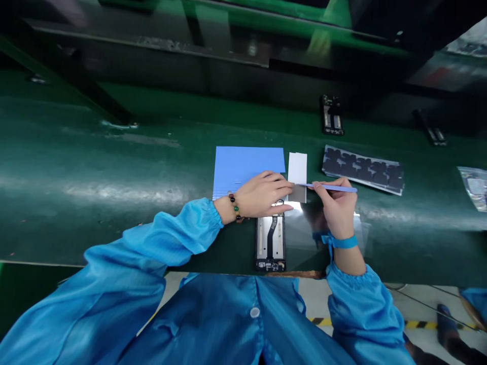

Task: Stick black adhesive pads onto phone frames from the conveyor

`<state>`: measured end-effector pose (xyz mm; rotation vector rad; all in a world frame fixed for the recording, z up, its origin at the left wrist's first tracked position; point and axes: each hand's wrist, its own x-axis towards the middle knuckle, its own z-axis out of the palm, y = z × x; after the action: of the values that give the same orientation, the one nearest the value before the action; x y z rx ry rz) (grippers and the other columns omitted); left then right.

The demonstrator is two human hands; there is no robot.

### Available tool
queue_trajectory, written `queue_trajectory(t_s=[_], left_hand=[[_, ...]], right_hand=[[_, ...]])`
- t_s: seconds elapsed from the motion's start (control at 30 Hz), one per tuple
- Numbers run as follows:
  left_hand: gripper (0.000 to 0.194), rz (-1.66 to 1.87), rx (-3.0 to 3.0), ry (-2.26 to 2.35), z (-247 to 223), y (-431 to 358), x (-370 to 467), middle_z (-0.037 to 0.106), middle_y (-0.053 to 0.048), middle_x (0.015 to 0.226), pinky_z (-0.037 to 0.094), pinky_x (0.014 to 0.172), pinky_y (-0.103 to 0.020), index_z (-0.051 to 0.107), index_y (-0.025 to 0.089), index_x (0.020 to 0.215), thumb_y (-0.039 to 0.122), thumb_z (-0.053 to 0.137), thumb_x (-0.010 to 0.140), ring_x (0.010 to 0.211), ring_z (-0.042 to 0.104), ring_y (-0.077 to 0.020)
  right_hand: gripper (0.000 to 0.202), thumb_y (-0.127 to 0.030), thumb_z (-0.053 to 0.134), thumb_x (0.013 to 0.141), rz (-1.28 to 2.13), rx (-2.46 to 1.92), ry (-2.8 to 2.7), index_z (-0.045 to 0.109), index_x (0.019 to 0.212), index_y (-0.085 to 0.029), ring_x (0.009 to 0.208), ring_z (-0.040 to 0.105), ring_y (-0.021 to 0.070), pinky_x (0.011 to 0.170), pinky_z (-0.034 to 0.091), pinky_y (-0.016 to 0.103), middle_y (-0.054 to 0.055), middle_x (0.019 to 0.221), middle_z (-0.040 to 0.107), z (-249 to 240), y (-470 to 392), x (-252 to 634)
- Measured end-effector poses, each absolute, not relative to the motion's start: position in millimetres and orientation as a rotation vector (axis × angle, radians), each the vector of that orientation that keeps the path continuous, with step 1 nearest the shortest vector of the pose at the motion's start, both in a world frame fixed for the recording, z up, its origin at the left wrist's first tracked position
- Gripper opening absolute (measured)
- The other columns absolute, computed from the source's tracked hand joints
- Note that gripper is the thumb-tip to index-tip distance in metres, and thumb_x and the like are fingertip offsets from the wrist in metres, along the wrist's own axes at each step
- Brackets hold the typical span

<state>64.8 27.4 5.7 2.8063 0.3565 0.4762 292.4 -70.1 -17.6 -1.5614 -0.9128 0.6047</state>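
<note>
My left hand point(264, 195) lies palm down with its fingers stretched out, over the corner of a blue sheet point(243, 165) and the top of a phone frame point(270, 243). Its fingertips reach the left edge of a small white sheet stack point(297, 167). In my right hand point(340, 208) is a thin lilac tool point(338, 188), pinched between thumb and fingers. The slim tip of this tool rests at or just above the white stack, beside my left fingertips; contact is too small to tell. Below the stack, clear film point(304, 230) lies on the bench.
A sheet of black die-cut pieces point(363, 169) lies to the right. Farther back are another phone frame point(332, 115) and a dark, blurred part point(431, 129). A clear plastic bag point(475, 187) sits at the far right of the green bench point(95, 197). A dark post point(87, 94) stands back left.
</note>
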Motion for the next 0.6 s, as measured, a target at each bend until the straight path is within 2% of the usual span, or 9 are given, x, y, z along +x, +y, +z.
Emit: queue_trajectory(t_s=[0.37,0.5,0.6], left_hand=[[0.054,0.470,2.797,0.345,3,28,66,0.069,-0.012,0.142,0.047,0.112,-0.048,0.068,0.012,0.134,0.056,0.053,0.107,0.129,0.062,-0.0298],[0.053,0.485,2.789,0.377,6,21,58,0.066,-0.014,0.147,0.042,0.120,-0.051,0.065,0.011,0.138,0.053,0.056,0.107,0.135,0.060,-0.0301],[0.041,0.516,2.753,0.372,13,-2,31,0.064,-0.014,0.150,0.038,0.127,-0.054,0.065,0.013,0.137,0.040,0.057,0.107,0.139,0.058,-0.0295]], right_hand=[[0.040,-0.041,0.093,0.075,0.665,-1.529,-0.828,0.057,0.080,-0.025,0.085,0.080,0.0219,0.085,0.063,0.039,-0.001,0.084,0.077,-12,-66,292],[0.042,-0.033,0.093,0.075,0.635,-1.407,-0.744,0.052,0.078,-0.026,0.084,0.079,0.0211,0.100,0.060,0.047,-0.004,0.082,0.074,4,-92,278],[0.039,-0.026,0.091,0.079,0.702,-1.449,-0.794,0.052,0.075,-0.026,0.085,0.076,0.0185,0.117,0.049,0.052,-0.005,0.076,0.073,16,-143,249]])
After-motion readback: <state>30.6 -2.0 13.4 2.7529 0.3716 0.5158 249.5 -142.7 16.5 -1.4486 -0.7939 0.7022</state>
